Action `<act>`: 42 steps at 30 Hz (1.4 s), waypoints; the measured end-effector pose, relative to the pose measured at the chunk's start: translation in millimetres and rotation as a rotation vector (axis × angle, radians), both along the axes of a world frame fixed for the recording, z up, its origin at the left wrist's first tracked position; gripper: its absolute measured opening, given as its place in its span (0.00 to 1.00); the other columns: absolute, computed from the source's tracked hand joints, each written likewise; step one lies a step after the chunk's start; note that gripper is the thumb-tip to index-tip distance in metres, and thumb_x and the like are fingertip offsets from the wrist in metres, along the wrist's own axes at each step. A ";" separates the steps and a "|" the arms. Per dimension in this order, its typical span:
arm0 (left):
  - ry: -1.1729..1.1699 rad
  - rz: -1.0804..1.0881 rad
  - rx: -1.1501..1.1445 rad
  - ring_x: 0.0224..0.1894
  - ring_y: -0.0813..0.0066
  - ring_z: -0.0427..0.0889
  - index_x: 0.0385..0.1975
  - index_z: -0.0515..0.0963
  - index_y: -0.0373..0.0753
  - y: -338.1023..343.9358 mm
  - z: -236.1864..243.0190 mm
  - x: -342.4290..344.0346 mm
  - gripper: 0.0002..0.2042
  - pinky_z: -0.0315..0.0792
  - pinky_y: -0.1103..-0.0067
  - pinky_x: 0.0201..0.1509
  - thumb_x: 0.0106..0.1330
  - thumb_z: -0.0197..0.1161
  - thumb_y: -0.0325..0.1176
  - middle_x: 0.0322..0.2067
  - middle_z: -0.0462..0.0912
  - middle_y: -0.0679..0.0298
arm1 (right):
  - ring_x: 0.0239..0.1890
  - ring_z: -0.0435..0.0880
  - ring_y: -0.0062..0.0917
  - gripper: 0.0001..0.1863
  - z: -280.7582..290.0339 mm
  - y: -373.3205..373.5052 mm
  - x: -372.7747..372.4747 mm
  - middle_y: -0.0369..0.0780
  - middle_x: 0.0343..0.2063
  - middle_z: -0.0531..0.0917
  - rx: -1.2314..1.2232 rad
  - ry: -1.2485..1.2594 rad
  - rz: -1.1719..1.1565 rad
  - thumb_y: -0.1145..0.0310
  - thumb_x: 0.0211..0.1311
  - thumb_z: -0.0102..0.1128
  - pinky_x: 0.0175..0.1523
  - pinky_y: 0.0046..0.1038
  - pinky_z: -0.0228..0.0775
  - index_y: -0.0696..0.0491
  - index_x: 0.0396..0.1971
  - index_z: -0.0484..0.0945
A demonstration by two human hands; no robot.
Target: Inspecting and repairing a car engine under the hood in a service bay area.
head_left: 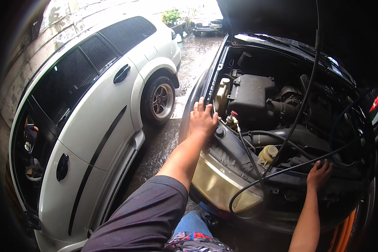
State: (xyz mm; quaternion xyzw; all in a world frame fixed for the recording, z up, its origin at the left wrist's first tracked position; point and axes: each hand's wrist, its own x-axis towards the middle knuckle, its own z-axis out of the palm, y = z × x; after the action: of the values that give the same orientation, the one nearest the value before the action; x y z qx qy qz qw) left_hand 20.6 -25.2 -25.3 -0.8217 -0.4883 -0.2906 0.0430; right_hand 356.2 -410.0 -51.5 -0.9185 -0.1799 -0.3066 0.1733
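In the open engine bay of a dark car, my left hand (202, 119) rests with its fingers apart on the fender edge. Beside it are a whitish plastic reservoir (224, 87) and a hose fitting with a red knob (234, 114). My right hand (318, 173) lies on the front edge of the bay with fingers spread, close to a black hose (296, 166) looping across the front. Between the hands stand a yellowish reservoir with a round cap (268, 154) and a black air filter box (251, 91). Neither hand appears to hold anything.
A yellowed headlight (222, 180) lies below my left hand. A long black line (308, 88) hangs down across the bay under the raised hood (273, 17). To the left a white car (109, 105) is parked close by on wet ground (193, 54). Orange bars (344, 233) show at lower right.
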 end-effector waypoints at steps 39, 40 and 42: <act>-0.005 -0.015 -0.022 0.71 0.54 0.55 0.59 0.71 0.50 -3.5 4.3 0.0 0.23 0.57 0.61 0.70 0.66 0.56 0.50 0.70 0.54 0.56 | 0.68 0.63 0.48 0.25 -6.4 -2.9 7.6 0.55 0.66 0.64 0.000 -0.031 0.006 0.55 0.72 0.49 0.71 0.45 0.57 0.55 0.61 0.70; -0.004 -0.015 -0.023 0.71 0.54 0.55 0.59 0.71 0.50 -3.4 4.0 -0.2 0.23 0.57 0.61 0.70 0.66 0.56 0.50 0.70 0.54 0.56 | 0.68 0.63 0.48 0.25 -5.7 -2.5 6.6 0.55 0.66 0.64 -0.001 -0.027 0.006 0.55 0.72 0.49 0.71 0.45 0.57 0.55 0.61 0.71; -0.010 -0.009 -0.014 0.71 0.54 0.55 0.59 0.71 0.49 -3.1 3.2 0.0 0.23 0.57 0.61 0.70 0.66 0.56 0.50 0.70 0.54 0.56 | 0.68 0.63 0.48 0.25 -5.0 -1.8 4.7 0.55 0.66 0.64 0.007 -0.019 0.005 0.55 0.72 0.49 0.71 0.45 0.57 0.55 0.61 0.71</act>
State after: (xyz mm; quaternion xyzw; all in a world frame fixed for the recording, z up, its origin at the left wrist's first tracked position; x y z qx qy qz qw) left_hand 20.6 -28.3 -22.1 -0.8226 -0.4869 -0.2916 0.0336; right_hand 360.9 -411.8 -56.6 -0.9144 -0.1827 -0.3157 0.1755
